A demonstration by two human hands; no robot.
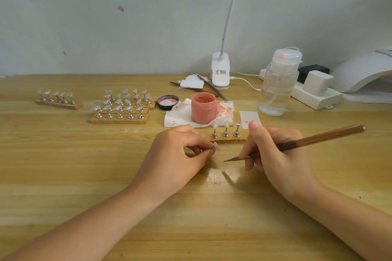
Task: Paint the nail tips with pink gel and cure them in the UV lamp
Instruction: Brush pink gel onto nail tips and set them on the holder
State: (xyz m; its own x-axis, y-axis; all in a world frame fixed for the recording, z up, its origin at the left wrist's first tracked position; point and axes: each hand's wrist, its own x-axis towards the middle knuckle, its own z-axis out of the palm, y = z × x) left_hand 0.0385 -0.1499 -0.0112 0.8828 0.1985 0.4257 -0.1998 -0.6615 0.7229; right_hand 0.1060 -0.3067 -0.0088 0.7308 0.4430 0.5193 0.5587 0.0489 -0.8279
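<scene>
My left hand [182, 154] pinches a small metal holder with a pale nail tip [216, 146] on its end, just above the table. My right hand [273, 152] grips a brown brush [307, 141] like a pen; its pointed tip lies a short way right of the nail tip, not touching it. Behind my hands a wooden base [227, 138] carries three metal stands. The open jar of pink gel [203, 108] stands on a stained paper towel [176, 115]. The white UV lamp [360, 74] sits at the far right.
Three wooden racks of clear nail tips [119, 110] [131, 97] [58, 99] stand at the left. The jar lid [168, 102] lies beside the jar. A clear pump bottle [277, 85], a clip lamp [220, 72], a power strip [314, 93] and tools on pads [195, 83] fill the back.
</scene>
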